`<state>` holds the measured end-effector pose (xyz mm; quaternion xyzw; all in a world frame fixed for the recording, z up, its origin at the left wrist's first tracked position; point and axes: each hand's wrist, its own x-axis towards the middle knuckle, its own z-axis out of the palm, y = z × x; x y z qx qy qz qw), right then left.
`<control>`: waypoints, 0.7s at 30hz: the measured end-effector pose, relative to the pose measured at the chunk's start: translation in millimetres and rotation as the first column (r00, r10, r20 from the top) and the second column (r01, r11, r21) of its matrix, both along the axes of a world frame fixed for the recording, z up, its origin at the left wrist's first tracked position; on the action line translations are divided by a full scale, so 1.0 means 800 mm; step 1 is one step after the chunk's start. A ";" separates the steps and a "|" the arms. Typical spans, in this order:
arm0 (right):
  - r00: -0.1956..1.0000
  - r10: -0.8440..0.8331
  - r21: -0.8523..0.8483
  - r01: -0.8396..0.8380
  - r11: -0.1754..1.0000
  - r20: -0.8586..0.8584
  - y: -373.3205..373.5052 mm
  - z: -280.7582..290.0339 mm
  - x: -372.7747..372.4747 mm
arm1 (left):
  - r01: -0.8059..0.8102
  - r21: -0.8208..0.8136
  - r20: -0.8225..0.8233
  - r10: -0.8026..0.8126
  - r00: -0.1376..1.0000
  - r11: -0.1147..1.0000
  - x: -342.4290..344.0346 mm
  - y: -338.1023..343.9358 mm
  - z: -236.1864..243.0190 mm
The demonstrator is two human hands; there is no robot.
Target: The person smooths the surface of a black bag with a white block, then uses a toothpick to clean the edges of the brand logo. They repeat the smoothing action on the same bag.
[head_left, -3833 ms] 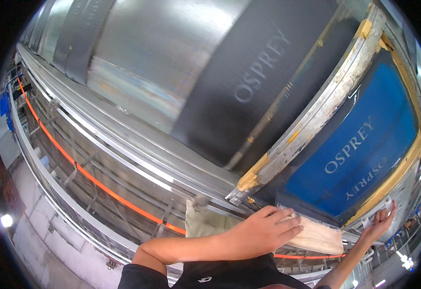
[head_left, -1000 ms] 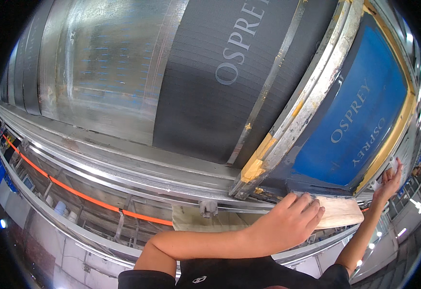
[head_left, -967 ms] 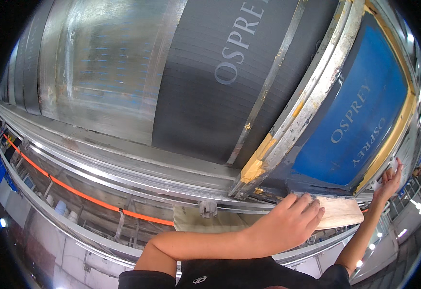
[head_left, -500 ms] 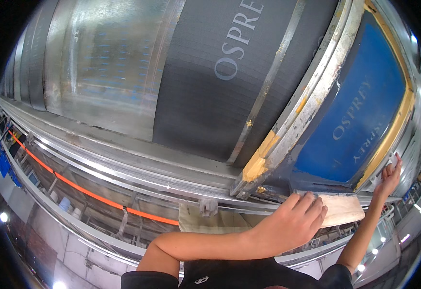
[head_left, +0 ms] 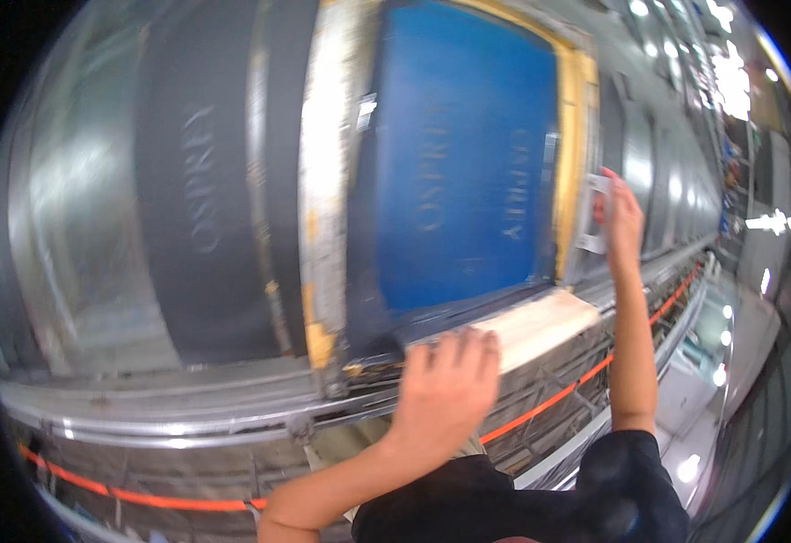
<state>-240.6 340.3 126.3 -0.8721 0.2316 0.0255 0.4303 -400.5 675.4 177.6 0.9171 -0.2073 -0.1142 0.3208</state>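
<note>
Nearest is the person's black shirt (head_left: 432, 502), with bare forearms reaching away from it. The left hand (head_left: 445, 389) lies over the left part of a pale wooden board (head_left: 545, 326), its fingers bent down over the top edge and grasping it. The board stands along the near side of a frame (head_left: 323, 181), slanting up a little toward the right, with its right part bare. A pale cloth (head_left: 341, 445) hangs below and left of the left hand, and an orange strip (head_left: 178, 502) runs under a long metal rail (head_left: 169, 425).

Farther off, the right hand (head_left: 626, 217) is raised at the outer right side of the frame, beside a small white piece (head_left: 593, 213) with a reddish patch showing in it. Blur hides whether its fingers grasp that piece or only rest against it.

Inside the frame is a blue panel (head_left: 477, 208) with faint lettering and a dark border; yellow tape (head_left: 569, 154) covers the frame's right side. Left of the frame, a dark sheet (head_left: 201, 299), also lettered, lies on the shiny tabletop (head_left: 88, 226). Bright lights (head_left: 730, 81) glare at the far upper right.
</note>
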 end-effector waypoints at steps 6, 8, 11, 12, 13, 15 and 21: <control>0.935 0.258 -0.384 -0.152 0.911 0.242 -0.031 0.023 0.060 | -0.095 -0.212 0.030 0.104 0.994 0.973 -0.006 0.019 0.000; 0.928 0.301 -0.371 -0.206 0.905 0.221 -0.030 0.032 0.100 | -0.178 -0.277 -0.005 0.184 0.983 0.944 -0.009 0.028 0.003; 0.964 0.258 -0.272 -0.231 0.934 0.068 -0.056 0.006 0.153 | -0.318 -0.338 -0.009 0.334 0.942 0.886 -0.014 0.047 -0.012; 0.970 0.244 -0.221 -0.236 0.946 0.008 -0.061 -0.002 0.163 | -0.398 -0.359 -0.030 0.415 0.909 0.844 -0.018 0.049 -0.013; 0.970 0.240 -0.199 -0.230 0.953 0.031 -0.054 -0.006 0.168 | -0.472 -0.376 -0.050 0.492 0.869 0.797 -0.019 0.053 -0.013; 0.970 0.233 -0.159 -0.219 0.963 0.076 -0.038 -0.012 0.179 | -0.649 -0.364 -0.233 0.610 0.757 0.668 -0.026 0.063 -0.012; 0.973 0.181 -0.045 -0.176 0.983 0.144 -0.036 -0.060 0.247 | -0.919 -0.356 -0.611 0.702 0.367 0.171 -0.016 0.089 -0.015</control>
